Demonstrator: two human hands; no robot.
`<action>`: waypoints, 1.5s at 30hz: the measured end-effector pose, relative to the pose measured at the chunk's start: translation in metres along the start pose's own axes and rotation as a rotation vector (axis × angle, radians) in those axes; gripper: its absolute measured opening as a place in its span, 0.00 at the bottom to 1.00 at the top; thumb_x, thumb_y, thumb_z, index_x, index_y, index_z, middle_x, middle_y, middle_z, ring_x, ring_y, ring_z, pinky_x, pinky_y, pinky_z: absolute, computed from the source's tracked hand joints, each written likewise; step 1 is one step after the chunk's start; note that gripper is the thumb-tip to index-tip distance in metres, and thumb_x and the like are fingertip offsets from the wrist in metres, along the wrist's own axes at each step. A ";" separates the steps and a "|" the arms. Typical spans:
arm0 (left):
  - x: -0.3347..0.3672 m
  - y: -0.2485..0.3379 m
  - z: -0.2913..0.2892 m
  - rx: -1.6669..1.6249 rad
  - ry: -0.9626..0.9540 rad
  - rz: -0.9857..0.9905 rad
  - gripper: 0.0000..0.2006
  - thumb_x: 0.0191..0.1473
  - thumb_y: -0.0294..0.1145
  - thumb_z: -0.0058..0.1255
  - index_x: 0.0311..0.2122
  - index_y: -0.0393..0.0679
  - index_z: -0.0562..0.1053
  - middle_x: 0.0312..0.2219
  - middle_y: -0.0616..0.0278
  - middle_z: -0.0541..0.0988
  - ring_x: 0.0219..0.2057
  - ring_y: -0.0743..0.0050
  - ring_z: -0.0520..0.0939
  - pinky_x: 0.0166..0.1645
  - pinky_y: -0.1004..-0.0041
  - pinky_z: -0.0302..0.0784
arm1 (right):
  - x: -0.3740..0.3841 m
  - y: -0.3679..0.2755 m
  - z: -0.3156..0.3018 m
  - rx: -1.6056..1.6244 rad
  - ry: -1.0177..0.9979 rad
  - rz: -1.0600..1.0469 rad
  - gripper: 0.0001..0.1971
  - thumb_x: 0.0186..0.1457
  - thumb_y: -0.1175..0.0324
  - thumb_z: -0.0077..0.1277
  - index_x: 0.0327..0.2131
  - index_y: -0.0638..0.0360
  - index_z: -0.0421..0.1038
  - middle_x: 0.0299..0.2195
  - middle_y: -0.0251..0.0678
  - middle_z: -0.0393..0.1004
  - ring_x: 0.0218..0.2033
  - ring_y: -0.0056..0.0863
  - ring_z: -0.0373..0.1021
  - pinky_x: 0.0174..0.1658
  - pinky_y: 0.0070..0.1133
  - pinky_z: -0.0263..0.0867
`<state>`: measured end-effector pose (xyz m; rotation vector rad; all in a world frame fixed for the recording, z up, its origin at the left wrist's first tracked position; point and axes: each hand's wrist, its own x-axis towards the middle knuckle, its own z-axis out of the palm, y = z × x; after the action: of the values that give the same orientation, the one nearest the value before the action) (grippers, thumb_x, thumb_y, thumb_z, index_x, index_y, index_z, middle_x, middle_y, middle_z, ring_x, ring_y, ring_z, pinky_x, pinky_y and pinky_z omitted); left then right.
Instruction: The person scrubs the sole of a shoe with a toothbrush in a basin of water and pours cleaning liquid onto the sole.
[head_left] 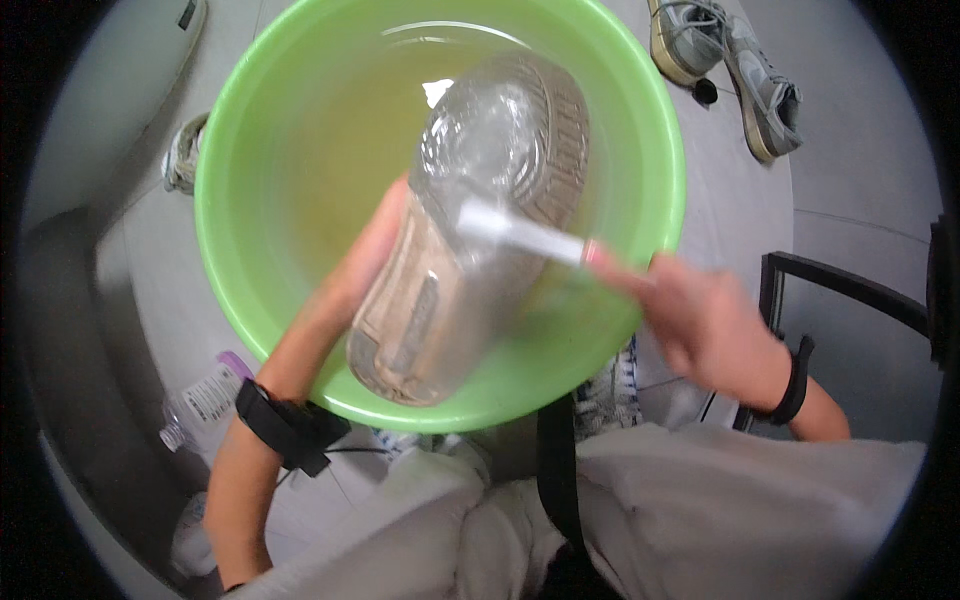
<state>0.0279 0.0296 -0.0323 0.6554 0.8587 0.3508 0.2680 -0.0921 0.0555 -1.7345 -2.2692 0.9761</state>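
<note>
A wet shoe [400,330] is tilted sole up over a green basin [230,220] of yellowish water. My left hand [388,225] supports it from behind and the left; the shoe hides most of those fingers. Clear, shiny wetness covers the grey front part of the sole, while the heel part looks beige. In my right hand [705,315] is a white-handled brush [540,240], gripped near its end. Its pale head lies against the middle of the sole. Motion smears the brush and the right hand.
A pair of grey sneakers [770,100] stands on the tiled floor at the far right, with a small dark round object [705,92] beside it. A clear bottle [205,400] with a purple base lies left of my left forearm. A black metal frame [850,285] stands at the right.
</note>
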 end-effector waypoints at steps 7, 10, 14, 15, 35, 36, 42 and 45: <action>0.002 0.000 -0.008 0.052 0.022 -0.018 0.24 0.61 0.49 0.25 0.51 0.41 0.64 0.41 0.62 0.72 0.39 0.75 0.74 0.46 0.74 0.72 | 0.007 -0.008 -0.008 -0.026 -0.087 -0.104 0.35 0.45 0.80 0.44 0.58 0.41 0.53 0.24 0.40 0.68 0.23 0.37 0.67 0.26 0.30 0.64; 0.004 -0.003 -0.016 -0.012 0.040 -0.043 0.27 0.60 0.54 0.24 0.50 0.43 0.65 0.39 0.61 0.73 0.38 0.74 0.74 0.45 0.72 0.71 | 0.004 -0.009 -0.002 -0.135 -0.081 -0.267 0.35 0.46 0.81 0.43 0.58 0.39 0.52 0.23 0.37 0.65 0.19 0.36 0.64 0.24 0.29 0.62; 0.002 -0.003 -0.005 -0.023 0.078 -0.033 0.28 0.59 0.54 0.23 0.50 0.41 0.64 0.39 0.60 0.72 0.36 0.73 0.74 0.44 0.72 0.71 | 0.027 0.007 -0.017 -0.215 0.231 -0.085 0.36 0.45 0.80 0.43 0.58 0.35 0.52 0.23 0.38 0.66 0.17 0.35 0.65 0.24 0.29 0.64; 0.003 -0.005 -0.009 -0.018 0.080 -0.015 0.28 0.59 0.54 0.23 0.50 0.41 0.64 0.39 0.60 0.72 0.36 0.73 0.74 0.44 0.72 0.71 | 0.020 0.001 -0.018 -0.223 0.242 -0.098 0.36 0.45 0.80 0.43 0.58 0.35 0.52 0.23 0.38 0.66 0.17 0.35 0.65 0.24 0.29 0.64; 0.000 0.002 0.006 -0.036 0.060 -0.076 0.26 0.61 0.52 0.23 0.52 0.41 0.62 0.43 0.60 0.70 0.42 0.72 0.72 0.50 0.71 0.67 | -0.014 -0.013 -0.002 -0.266 -0.240 -0.246 0.36 0.39 0.77 0.47 0.57 0.47 0.55 0.24 0.34 0.64 0.14 0.24 0.62 0.17 0.23 0.61; 0.002 0.004 0.007 0.017 0.042 -0.071 0.27 0.60 0.52 0.23 0.52 0.40 0.62 0.43 0.60 0.70 0.42 0.71 0.72 0.50 0.70 0.67 | -0.012 -0.009 -0.004 -0.249 -0.185 -0.148 0.36 0.39 0.76 0.47 0.57 0.47 0.55 0.24 0.34 0.64 0.15 0.23 0.62 0.17 0.23 0.60; 0.002 0.003 0.006 0.014 0.054 -0.157 0.27 0.60 0.52 0.22 0.52 0.40 0.61 0.44 0.57 0.70 0.43 0.68 0.72 0.50 0.69 0.68 | -0.013 -0.007 0.007 -0.201 -0.128 -0.213 0.32 0.46 0.73 0.44 0.57 0.46 0.54 0.23 0.34 0.62 0.11 0.23 0.61 0.12 0.21 0.60; 0.002 0.002 0.004 -0.056 0.007 -0.140 0.27 0.60 0.53 0.23 0.52 0.40 0.62 0.44 0.57 0.70 0.43 0.67 0.73 0.50 0.69 0.69 | -0.007 -0.010 0.003 -0.177 -0.104 -0.149 0.30 0.46 0.72 0.44 0.56 0.46 0.55 0.23 0.34 0.62 0.12 0.22 0.61 0.12 0.20 0.60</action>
<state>0.0322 0.0303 -0.0296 0.5388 0.8933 0.2500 0.2606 -0.1008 0.0600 -1.5816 -2.5789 0.8790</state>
